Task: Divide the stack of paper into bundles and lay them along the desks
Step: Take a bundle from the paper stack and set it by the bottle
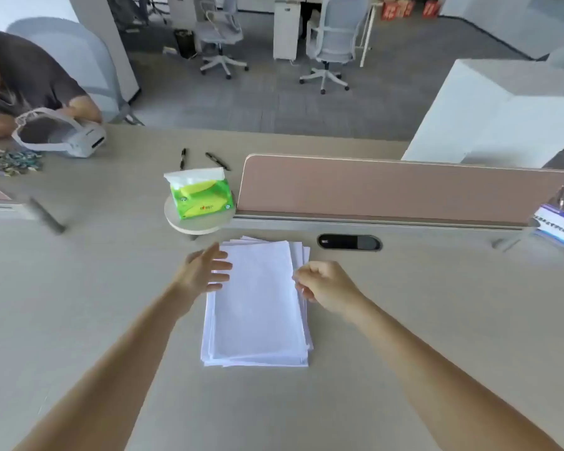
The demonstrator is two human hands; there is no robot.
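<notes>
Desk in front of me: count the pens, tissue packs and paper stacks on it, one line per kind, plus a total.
Pens: 2
Tissue pack: 1
Paper stack: 1
Total: 4

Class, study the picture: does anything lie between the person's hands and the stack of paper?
Nothing visible does. The left hand is at the left edge of the stack of paper, the right hand curled at its right edge. The tissue box stands beyond the stack, clear of both.
</notes>
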